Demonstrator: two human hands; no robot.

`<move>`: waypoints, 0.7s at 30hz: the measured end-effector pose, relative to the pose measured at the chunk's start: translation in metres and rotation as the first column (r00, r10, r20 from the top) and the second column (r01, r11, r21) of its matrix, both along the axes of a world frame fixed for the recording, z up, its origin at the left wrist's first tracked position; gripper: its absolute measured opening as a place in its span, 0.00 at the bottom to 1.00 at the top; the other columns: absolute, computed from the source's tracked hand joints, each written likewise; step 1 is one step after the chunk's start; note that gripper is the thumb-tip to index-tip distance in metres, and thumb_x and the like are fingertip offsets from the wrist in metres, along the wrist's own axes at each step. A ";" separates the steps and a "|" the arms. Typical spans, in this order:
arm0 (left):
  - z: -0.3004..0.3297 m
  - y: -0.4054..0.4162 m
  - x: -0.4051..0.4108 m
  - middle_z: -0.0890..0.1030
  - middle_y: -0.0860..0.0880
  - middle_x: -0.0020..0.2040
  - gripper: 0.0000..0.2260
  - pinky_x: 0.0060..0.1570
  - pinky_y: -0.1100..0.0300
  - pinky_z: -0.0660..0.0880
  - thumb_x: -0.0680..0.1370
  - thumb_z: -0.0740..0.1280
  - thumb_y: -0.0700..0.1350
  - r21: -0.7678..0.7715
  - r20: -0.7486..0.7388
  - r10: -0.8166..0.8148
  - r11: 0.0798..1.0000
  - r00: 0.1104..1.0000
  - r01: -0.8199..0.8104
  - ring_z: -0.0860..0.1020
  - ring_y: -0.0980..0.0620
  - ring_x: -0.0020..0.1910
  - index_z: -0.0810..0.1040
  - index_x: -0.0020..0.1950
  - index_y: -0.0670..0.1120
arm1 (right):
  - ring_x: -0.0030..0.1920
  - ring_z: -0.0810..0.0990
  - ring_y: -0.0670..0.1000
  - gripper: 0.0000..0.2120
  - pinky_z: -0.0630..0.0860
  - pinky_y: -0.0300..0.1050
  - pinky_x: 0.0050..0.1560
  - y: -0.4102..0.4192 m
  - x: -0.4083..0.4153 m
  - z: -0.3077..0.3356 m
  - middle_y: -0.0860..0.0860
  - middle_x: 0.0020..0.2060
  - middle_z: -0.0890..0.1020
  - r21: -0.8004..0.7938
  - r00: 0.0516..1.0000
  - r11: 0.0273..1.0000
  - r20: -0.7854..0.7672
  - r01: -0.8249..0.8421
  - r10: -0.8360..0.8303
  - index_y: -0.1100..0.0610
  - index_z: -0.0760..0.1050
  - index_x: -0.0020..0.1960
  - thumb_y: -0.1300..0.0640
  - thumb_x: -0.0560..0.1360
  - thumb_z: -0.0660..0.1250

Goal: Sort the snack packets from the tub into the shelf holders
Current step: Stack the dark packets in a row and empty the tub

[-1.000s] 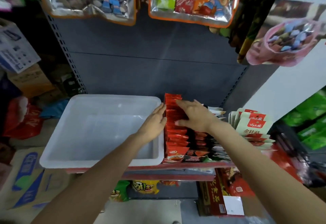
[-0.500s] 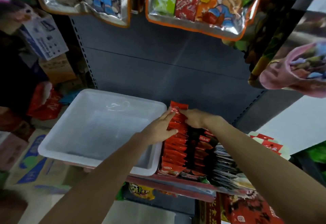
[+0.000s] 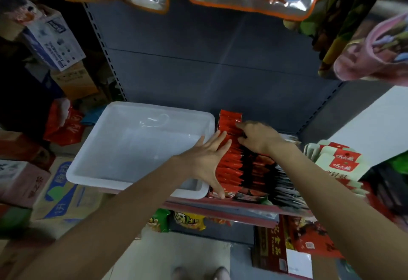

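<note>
left hand lies flat, fingers spread wide, on the red packets; right hand just beyond pinches the row's far end; tub beside the left hand appears empty; uneven pressure could topple the row.

Both bare forearms reach forward, converging. The left hand lies flat with fingers straight and spread. The right hand has its fingers curled downward, knuckles up
</note>
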State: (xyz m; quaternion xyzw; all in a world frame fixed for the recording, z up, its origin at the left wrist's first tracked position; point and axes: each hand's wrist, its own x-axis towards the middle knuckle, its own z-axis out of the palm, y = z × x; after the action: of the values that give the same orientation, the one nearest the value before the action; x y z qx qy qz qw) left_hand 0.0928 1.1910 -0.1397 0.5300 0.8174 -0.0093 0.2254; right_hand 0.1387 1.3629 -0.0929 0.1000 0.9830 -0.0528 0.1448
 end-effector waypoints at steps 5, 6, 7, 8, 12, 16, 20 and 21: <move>-0.009 0.012 0.011 0.35 0.38 0.75 0.54 0.72 0.41 0.42 0.69 0.72 0.59 0.020 -0.243 -0.005 1.000 0.970 0.010 0.35 0.41 0.75 0.35 0.75 0.39 | 0.68 0.67 0.58 0.28 0.62 0.50 0.68 0.003 0.013 -0.009 0.55 0.71 0.66 0.071 0.998 0.995 0.002 0.066 -0.066 0.52 0.56 0.75 0.47 0.78 0.59; -0.009 0.013 0.010 0.36 0.38 0.76 0.53 0.72 0.41 0.43 0.70 0.72 0.57 0.036 -0.238 0.011 0.999 0.971 -0.002 0.36 0.41 0.75 0.35 0.75 0.39 | 0.69 0.67 0.58 0.29 0.63 0.50 0.67 0.003 0.013 -0.009 0.54 0.71 0.66 0.075 0.998 0.995 0.006 0.064 -0.065 0.51 0.55 0.75 0.48 0.78 0.59; -0.008 0.013 0.009 0.36 0.38 0.76 0.53 0.73 0.41 0.44 0.70 0.72 0.57 0.042 -0.235 0.020 0.999 0.972 -0.011 0.36 0.41 0.75 0.36 0.75 0.39 | 0.69 0.67 0.57 0.28 0.63 0.50 0.66 0.004 0.012 -0.008 0.54 0.71 0.66 0.075 0.998 0.995 0.009 0.063 -0.064 0.50 0.56 0.75 0.48 0.78 0.60; -0.007 0.012 0.007 0.37 0.38 0.76 0.53 0.73 0.41 0.45 0.70 0.72 0.57 0.043 -0.237 0.026 0.999 0.971 -0.017 0.37 0.42 0.75 0.36 0.75 0.39 | 0.69 0.66 0.57 0.28 0.64 0.51 0.66 0.003 0.011 -0.007 0.54 0.70 0.66 0.071 0.998 0.995 0.011 0.065 -0.066 0.50 0.56 0.75 0.49 0.77 0.60; -0.014 0.010 0.007 0.36 0.40 0.76 0.55 0.72 0.41 0.43 0.68 0.70 0.64 0.063 -0.219 0.046 0.997 0.975 -0.032 0.36 0.43 0.75 0.35 0.76 0.41 | 0.67 0.68 0.57 0.27 0.65 0.51 0.65 0.002 0.011 -0.010 0.54 0.69 0.68 0.072 0.997 0.994 -0.002 0.077 -0.077 0.50 0.58 0.74 0.50 0.77 0.60; -0.014 0.013 0.010 0.38 0.40 0.77 0.54 0.72 0.41 0.43 0.69 0.69 0.65 0.087 -0.212 0.077 0.994 0.974 -0.060 0.38 0.43 0.76 0.36 0.76 0.41 | 0.67 0.68 0.57 0.27 0.65 0.51 0.66 0.003 0.014 -0.015 0.54 0.69 0.68 0.060 0.998 0.996 -0.013 0.070 -0.069 0.50 0.58 0.74 0.50 0.78 0.60; -0.008 0.011 0.012 0.39 0.40 0.77 0.55 0.72 0.41 0.43 0.67 0.69 0.66 0.084 -0.202 0.062 0.995 0.977 -0.046 0.38 0.43 0.76 0.37 0.76 0.41 | 0.70 0.66 0.56 0.29 0.62 0.52 0.71 0.006 0.019 -0.014 0.55 0.71 0.67 -0.157 0.987 0.979 -0.078 0.129 -0.142 0.52 0.55 0.75 0.48 0.78 0.61; -0.007 0.010 0.013 0.38 0.40 0.77 0.56 0.72 0.41 0.42 0.67 0.69 0.68 0.067 -0.176 0.052 0.997 0.983 -0.041 0.37 0.43 0.76 0.37 0.76 0.41 | 0.72 0.63 0.55 0.29 0.58 0.52 0.72 0.006 0.024 -0.014 0.55 0.72 0.65 -0.199 0.978 0.969 -0.116 0.147 -0.172 0.53 0.56 0.75 0.47 0.78 0.61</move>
State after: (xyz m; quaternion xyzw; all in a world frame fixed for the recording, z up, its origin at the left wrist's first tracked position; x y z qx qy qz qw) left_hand 0.1055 1.2005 -0.1464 0.5146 0.8464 -0.0253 0.1350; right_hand 0.1625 1.3688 -0.1070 0.1611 0.9696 -0.1643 0.0836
